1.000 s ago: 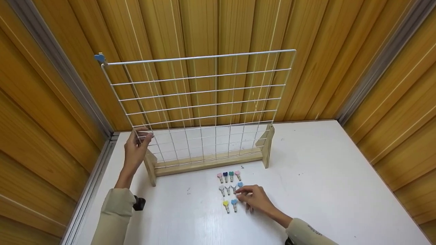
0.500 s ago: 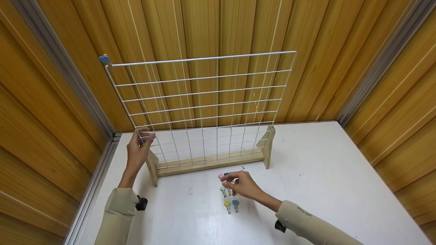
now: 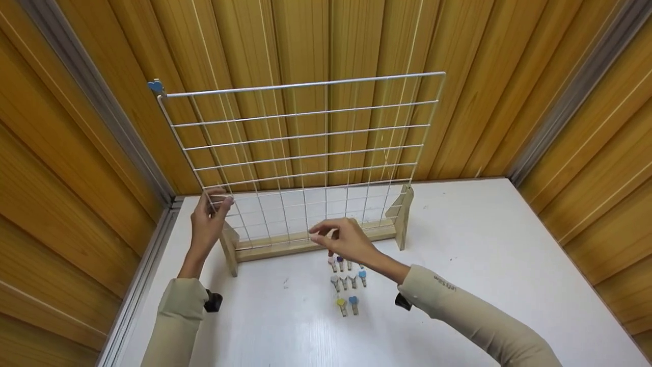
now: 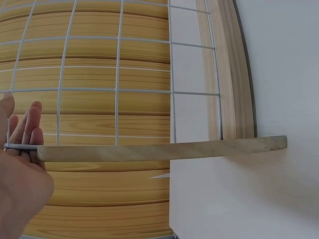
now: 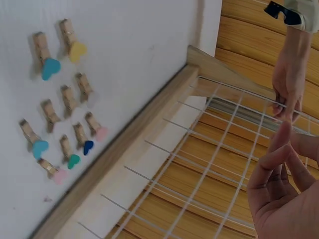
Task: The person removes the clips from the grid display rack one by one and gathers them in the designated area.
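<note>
A white wire grid rack (image 3: 305, 137) stands upright in a wooden base (image 3: 275, 251). My left hand (image 3: 206, 221) grips the grid's left side edge low down, just above the wooden end piece (image 4: 159, 152). In front of the base, my right hand (image 3: 349, 242) hovers with fingers loosely bent toward the thumb; no object shows between them in the right wrist view. Beneath and nearer than it lie several small heart-topped clothespins in rows, among them a yellow one (image 3: 342, 306), a blue one (image 3: 354, 304) and a navy one (image 5: 86, 143). Another blue heart clothespin (image 3: 155, 85) is clipped at the grid's top left corner.
All of this stands on a white tabletop (image 3: 473, 275). Yellow wood-patterned walls (image 3: 285, 41) rise behind and at both sides, with grey metal strips in the corners.
My right hand has moved from beside the clothespins, up and left over them toward the grid's base. My left hand keeps its hold on the edge. The clothespins appear unmoved.
</note>
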Available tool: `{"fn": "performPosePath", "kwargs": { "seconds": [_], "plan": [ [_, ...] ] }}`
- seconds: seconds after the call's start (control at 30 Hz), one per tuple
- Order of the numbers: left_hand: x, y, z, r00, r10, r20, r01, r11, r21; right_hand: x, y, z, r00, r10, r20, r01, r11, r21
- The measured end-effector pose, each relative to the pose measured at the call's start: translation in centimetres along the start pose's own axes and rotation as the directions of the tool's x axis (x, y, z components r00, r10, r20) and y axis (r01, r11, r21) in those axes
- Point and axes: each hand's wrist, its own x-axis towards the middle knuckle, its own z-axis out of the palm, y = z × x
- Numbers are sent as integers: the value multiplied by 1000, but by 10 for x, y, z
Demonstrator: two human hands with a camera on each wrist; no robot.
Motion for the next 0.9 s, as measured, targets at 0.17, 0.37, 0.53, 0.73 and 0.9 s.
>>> {"fn": "performPosePath", "kwargs": {
  "seconds": [0.17, 0.37, 0.53, 0.73, 0.9],
  "plan": [
    [2, 1, -1, 1000, 3, 1, -3, 1000, -19, 28, -37, -15, 996, -67, -64, 63, 996, -64],
    [1, 1, 1, 1000, 11, -14, -12, 1000, -26, 60, -91, -34, 977, -165, -133, 151, 983, -108],
    [3, 2, 1, 1000, 16, -25, -17, 999, -41, 81, -127, -41, 951, -259, -170, 228, 956, -183],
    [5, 2, 1, 1000, 16, -12, -16, 999, -49, 101, -146, -43, 935, -285, -210, 242, 947, -211],
    [2, 0, 1, 1000, 7, -22, -8, 998, -56, 119, -167, -43, 929, -299, -220, 260, 947, -188]
  ]
}}
